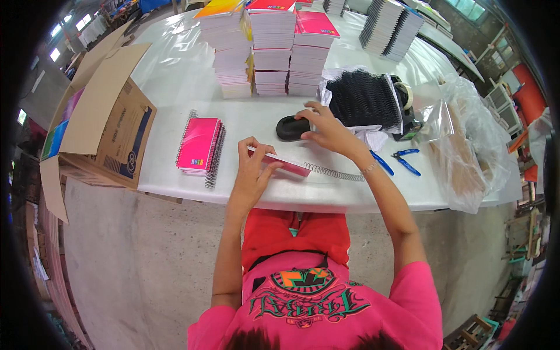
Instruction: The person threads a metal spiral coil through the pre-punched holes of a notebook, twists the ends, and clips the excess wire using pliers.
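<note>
Head view: a person in a pink shirt works at a white table, both forearms reaching up from the lower edge.
Table: the long white work table [175,76] lies under both hands.
Box: an open brown cardboard box [108,116] stands well to the left of the left hand.
Stacks: tall piles of unbound notebooks [271,46] stand beyond the hands.
Coils: a bundle of black wire spirals [364,99] sits just beyond the right hand.
Finished pile: pink spiral-bound notebooks [198,144] lie left of the left hand.
Notebook in hand: a thin pink notebook [280,164] lies between the hands, a silver wire spiral [333,172] touching its right end.
Left hand [252,169]: grasps the notebook's left part, fingers curled over it.
Right hand [328,129]: fingers loosely spread, touching the table near a black oval pad [291,127]; it is closed on nothing that I can see.
Pliers: blue-handled pliers [402,160] lie right of the right wrist.
Advice: judging by this, keeping the punched edge steady and the spiral square to it should help.
</note>
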`<move>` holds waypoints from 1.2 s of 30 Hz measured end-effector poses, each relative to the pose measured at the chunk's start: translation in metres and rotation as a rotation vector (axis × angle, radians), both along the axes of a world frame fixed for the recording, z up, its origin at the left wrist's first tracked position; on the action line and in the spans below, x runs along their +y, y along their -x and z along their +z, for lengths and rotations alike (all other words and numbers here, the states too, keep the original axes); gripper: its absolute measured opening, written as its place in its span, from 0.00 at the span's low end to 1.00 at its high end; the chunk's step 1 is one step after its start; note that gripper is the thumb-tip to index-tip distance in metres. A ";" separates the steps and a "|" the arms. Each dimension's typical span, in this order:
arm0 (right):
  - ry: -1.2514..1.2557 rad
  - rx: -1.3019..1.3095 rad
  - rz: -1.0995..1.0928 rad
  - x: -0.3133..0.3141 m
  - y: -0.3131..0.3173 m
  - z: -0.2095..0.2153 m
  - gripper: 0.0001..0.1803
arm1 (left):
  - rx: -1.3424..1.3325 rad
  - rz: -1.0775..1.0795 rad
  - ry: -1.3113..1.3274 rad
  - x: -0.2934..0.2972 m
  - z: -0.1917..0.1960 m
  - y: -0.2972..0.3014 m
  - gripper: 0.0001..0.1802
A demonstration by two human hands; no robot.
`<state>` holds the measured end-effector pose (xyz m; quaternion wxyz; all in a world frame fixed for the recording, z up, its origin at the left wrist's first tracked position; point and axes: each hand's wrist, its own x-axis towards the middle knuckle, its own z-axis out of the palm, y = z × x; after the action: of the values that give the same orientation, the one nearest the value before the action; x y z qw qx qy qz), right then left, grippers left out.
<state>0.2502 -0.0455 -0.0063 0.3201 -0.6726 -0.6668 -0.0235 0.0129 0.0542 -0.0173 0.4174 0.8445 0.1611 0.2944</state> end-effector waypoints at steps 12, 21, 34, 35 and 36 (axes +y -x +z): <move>0.511 -0.078 -0.091 -0.036 0.050 0.006 0.30 | 0.000 -0.041 -0.120 0.024 -0.004 0.025 0.21; 0.294 0.287 0.036 -0.049 0.028 -0.012 0.27 | -0.142 0.032 -0.017 0.007 -0.033 0.004 0.43; 0.523 0.878 -0.112 -0.083 0.038 0.017 0.19 | -0.081 0.020 0.055 0.005 -0.031 0.000 0.48; 0.397 1.178 0.092 -0.086 0.035 0.018 0.16 | -0.081 0.016 0.068 0.006 -0.030 -0.001 0.48; 0.416 1.124 0.104 -0.087 0.038 0.016 0.16 | -0.078 0.006 0.045 0.007 -0.029 -0.001 0.48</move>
<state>0.2126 -0.1328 0.0100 0.4859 -0.5970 -0.4179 0.4826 0.0142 0.0615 -0.0467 0.4413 0.8222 0.1538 0.3249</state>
